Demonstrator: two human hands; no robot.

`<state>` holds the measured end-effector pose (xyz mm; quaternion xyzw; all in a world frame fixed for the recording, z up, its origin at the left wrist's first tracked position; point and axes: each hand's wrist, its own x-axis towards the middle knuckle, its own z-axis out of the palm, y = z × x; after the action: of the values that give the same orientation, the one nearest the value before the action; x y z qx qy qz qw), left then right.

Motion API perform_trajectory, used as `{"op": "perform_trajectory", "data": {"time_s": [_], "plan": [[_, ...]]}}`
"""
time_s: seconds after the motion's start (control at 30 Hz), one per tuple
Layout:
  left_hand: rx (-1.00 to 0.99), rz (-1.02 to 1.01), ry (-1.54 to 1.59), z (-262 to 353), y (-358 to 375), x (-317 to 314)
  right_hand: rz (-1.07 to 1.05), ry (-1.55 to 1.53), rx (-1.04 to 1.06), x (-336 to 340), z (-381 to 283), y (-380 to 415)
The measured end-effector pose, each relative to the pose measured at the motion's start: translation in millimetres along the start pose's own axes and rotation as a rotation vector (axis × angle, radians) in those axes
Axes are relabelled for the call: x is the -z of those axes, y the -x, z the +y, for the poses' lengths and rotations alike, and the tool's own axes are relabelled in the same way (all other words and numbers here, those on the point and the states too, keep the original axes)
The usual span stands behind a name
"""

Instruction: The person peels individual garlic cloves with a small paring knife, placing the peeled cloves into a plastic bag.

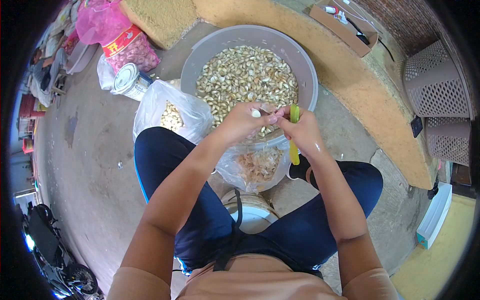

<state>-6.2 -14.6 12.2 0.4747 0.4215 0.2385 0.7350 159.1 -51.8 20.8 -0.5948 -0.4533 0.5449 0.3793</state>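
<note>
Garlic cloves (245, 70) in their skins fill a large grey tub (187, 75) in front of me. Over its near edge, my left hand (242, 122) is closed on a pale garlic clove (256, 113). My right hand (302, 130) grips a yellow-handled knife (294, 152), whose blade I cannot make out. The fingertips of both hands meet at the clove. Beneath them, a clear plastic bag (227, 167) holds papery garlic skins (260, 164). Peeled white cloves (171, 117) lie in a white plastic bag (192, 107) left of the tub.
A can (132, 82) and a pink mesh sack (132, 55) of garlic stand at the upper left. Right of the tub runs a low yellow ledge (360, 105) with a cardboard box (345, 30) on it. Grey perforated crates (435, 75) are farther right; a motorcycle (55, 250) is lower left.
</note>
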Motion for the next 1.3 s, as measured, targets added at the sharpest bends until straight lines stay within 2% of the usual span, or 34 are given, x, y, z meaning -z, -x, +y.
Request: {"op": "perform_trajectory", "data": {"time_s": [0.1,0.23,0.4,0.53,0.63,0.73,0.83,0.93,1.03,1.13,1.2,1.23,1.3], "plan": [[-0.013,-0.038,-0.108,2.4,0.1,1.9,-0.025,0.132,0.056,5.0,-1.2,-1.4],[0.082,-0.104,-0.010,10.1,5.2,1.5,-0.053,0.190,0.055,13.2,-16.4,-0.2],[0.121,-0.197,0.168,12.1,6.3,2.9,-0.049,0.047,0.046,12.3,-14.6,-0.6],[0.135,-0.193,0.292,6.0,2.6,5.3,-0.013,0.008,-0.041,13.6,-15.7,-0.3],[0.161,-0.166,0.345,1.2,1.2,8.1,-0.119,0.134,-0.037,9.6,-25.4,7.3],[0.166,-0.189,0.348,-5.8,-2.0,10.0,0.017,0.301,0.333,3.8,-5.8,2.6],[0.164,-0.191,0.293,-2.4,0.9,7.2,-0.017,0.312,0.278,8.1,-0.2,-0.7],[0.153,-0.184,0.220,1.6,2.0,3.7,-0.014,0.493,0.289,10.7,-9.8,3.1],[0.142,-0.223,0.219,2.0,1.5,5.4,-0.009,0.538,0.392,10.7,-11.0,2.4],[0.103,-0.210,0.180,7.3,2.9,4.6,0.004,0.332,0.282,9.4,-6.5,1.1],[0.048,-0.171,0.124,8.9,3.4,2.4,-0.019,0.072,0.037,12.5,-2.7,-2.8],[0.000,-0.115,0.014,8.5,3.1,2.2,-0.031,-0.057,-0.086,14.8,-1.3,-5.0],[-0.093,-0.001,-0.205,6.8,2.9,2.1,-0.023,-0.206,-0.101,20.5,0.4,-7.7]]}}
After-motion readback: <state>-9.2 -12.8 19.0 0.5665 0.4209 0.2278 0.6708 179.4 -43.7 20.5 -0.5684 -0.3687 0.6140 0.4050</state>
